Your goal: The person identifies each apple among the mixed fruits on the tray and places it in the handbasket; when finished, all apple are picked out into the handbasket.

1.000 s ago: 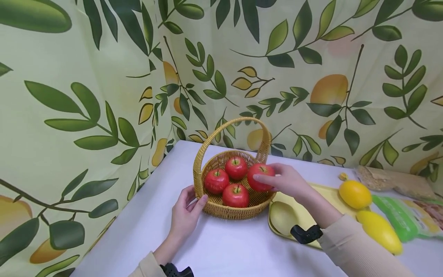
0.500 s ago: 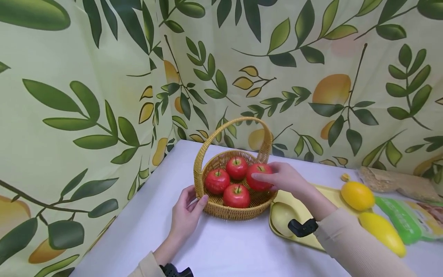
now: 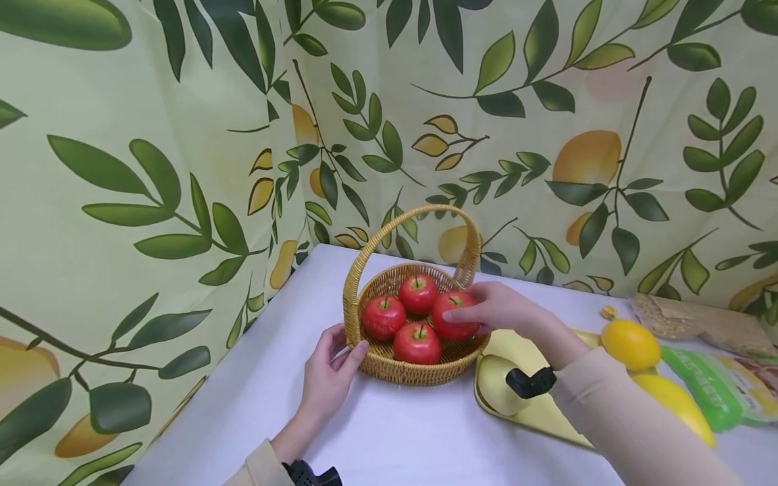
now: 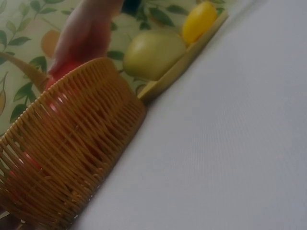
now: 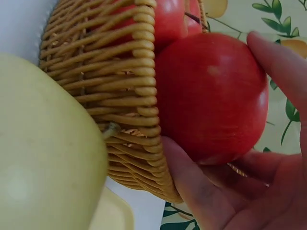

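A wicker basket (image 3: 419,373) with a tall arched handle stands on the white table. My left hand (image 3: 328,371) holds its left side, thumb at the front near the rim. Inside the basket, toward the right, my right hand (image 3: 507,310) grips a red apple (image 3: 451,324) between thumb and fingers. Three other red apples, such as the front one (image 3: 417,345), lie to its left. In the right wrist view the gripped apple (image 5: 211,100) sits just past the basket rim (image 5: 146,72). The left wrist view shows the basket's woven wall (image 4: 81,129) but not my left hand.
Right of the basket lies a yellow tray (image 3: 556,422) with a pale green pear-like fruit (image 3: 500,385) on it. Farther right are a round yellow fruit (image 3: 631,344), a longer yellow fruit (image 3: 677,405) and some plastic bags (image 3: 702,388). A leaf-patterned cloth (image 3: 377,101) hangs behind.
My right hand has lowered the gripped apple slightly and shifted it a little left, closer to the other apples. The left hand stays on the basket. The head view has moved slightly.
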Demonstrator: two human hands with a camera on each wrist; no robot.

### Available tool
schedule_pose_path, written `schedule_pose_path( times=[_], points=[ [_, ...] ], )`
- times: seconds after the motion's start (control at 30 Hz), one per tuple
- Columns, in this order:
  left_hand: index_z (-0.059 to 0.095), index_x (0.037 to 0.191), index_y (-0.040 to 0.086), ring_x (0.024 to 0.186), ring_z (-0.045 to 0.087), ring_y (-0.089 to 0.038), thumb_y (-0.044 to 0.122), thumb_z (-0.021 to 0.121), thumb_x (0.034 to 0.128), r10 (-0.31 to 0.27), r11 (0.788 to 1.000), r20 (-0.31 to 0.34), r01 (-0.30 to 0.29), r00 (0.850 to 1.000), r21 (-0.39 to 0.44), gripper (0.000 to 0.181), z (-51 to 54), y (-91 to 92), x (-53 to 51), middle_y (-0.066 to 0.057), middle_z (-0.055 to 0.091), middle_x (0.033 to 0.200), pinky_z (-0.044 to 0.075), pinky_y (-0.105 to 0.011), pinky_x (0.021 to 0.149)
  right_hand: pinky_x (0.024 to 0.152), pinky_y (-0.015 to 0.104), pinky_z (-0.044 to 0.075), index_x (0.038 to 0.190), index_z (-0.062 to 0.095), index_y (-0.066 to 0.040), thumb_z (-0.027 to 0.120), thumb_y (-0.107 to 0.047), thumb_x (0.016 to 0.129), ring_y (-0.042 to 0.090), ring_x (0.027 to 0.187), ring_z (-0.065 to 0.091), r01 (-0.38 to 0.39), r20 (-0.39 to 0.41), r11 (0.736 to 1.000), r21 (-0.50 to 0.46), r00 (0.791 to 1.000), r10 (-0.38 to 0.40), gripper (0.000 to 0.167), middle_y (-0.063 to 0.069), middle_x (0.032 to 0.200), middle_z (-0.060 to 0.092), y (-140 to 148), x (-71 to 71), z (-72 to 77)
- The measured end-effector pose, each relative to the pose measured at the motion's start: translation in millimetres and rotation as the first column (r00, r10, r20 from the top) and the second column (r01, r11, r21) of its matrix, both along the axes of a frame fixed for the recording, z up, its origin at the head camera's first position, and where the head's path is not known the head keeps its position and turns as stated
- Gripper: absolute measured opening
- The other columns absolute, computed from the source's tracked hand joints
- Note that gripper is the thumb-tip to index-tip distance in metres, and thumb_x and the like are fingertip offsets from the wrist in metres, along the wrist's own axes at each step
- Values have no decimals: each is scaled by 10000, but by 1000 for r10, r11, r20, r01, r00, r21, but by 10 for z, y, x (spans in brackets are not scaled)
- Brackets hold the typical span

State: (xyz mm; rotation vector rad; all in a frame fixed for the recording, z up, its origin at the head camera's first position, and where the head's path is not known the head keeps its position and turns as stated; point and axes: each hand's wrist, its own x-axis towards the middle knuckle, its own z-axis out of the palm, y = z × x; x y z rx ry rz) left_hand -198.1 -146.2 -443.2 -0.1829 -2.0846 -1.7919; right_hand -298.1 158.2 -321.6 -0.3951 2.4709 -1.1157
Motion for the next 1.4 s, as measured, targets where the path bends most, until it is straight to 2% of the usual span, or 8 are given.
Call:
schedule_pose_path(
  times=[0.2, 0.5, 0.9, 1.17, 1.4],
  points=[
    [574, 1330, 83, 1231, 624, -252, 224, 774, 947, 1, 1000, 8, -1, 1000, 6, 454, 18, 5, -3, -107, 645, 1314, 552, -305, 973, 818, 383, 627, 1373, 548, 7, 804, -445, 877, 232, 1011, 665, -73, 5, 997, 35, 997, 73, 719, 97, 1186, 659, 5, -60, 28],
    [571, 1339, 81, 1219, 629, -250, 227, 775, 946, 11, 1000, 5, -11, 1000, -4, 467, 27, 8, -3, -106, 645, 1313, 552, -300, 973, 823, 395, 630, 1392, 535, 27, 812, -409, 876, 249, 1044, 656, -136, 23, 988, 75, 991, 135, 730, 115, 1209, 644, -45, -121, 52],
    [578, 1333, 76, 1208, 635, -258, 210, 786, 936, 21, 1000, 9, -21, 1000, 3, 468, 23, 24, 9, -113, 651, 1300, 556, -308, 971, 857, 416, 622, 1436, 485, 27, 828, -366, 858, 284, 1124, 611, -155, 95, 980, 125, 985, 143, 778, 141, 1295, 578, -135, -235, 46],
    [574, 1339, 76, 1220, 628, -251, 216, 779, 942, 16, 1000, 8, -16, 1000, 3, 469, 15, 36, 13, -112, 651, 1301, 551, -308, 981, 876, 436, 614, 1373, 529, 37, 825, -321, 868, 269, 1056, 637, -178, 119, 975, 133, 979, 163, 686, 130, 1223, 611, -194, -277, -6],
    [575, 1338, 93, 1226, 623, -241, 242, 777, 945, 9, 1000, 12, -9, 1000, 3, 466, 17, 12, 2, -103, 647, 1303, 550, -304, 981, 905, 455, 601, 1340, 525, 17, 818, -302, 873, 286, 1095, 610, -197, 149, 965, 175, 974, 172, 637, 133, 1229, 587, -257, -295, -19]
  ],
)
